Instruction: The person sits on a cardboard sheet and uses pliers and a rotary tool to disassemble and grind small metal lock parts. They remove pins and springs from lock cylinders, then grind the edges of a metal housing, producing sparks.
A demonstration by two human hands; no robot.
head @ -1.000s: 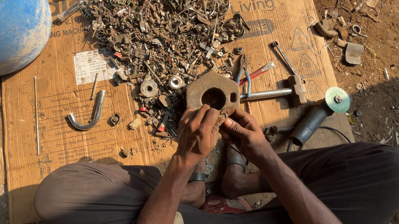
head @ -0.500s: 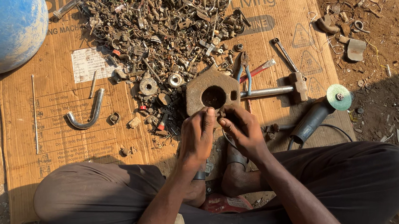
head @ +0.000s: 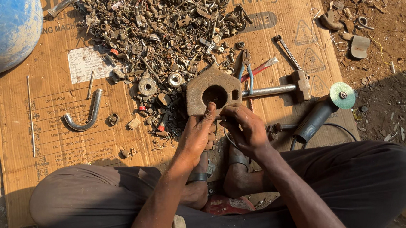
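I sit cross-legged on a sheet of cardboard [head: 44,133]. My left hand [head: 196,137] and my right hand [head: 244,129] meet just below a rusty flat metal plate with a round hole [head: 212,94]. Both pinch a small metal part between the fingertips; the part itself is mostly hidden by my fingers. My left thumb points up against the plate's lower edge. Beyond the plate spreads a big heap of scrap nuts, bolts and metal bits [head: 156,33].
A hammer [head: 283,88] and blue-handled pliers [head: 247,67] lie right of the plate. An angle grinder with a green disc [head: 326,109] rests by my right knee. A bent steel tube [head: 85,114], a thin rod [head: 30,114] and a blue round vessel [head: 9,20] are on the left.
Both hands have stayed together under the plate, with only small finger shifts around the little part. The view has moved slightly.
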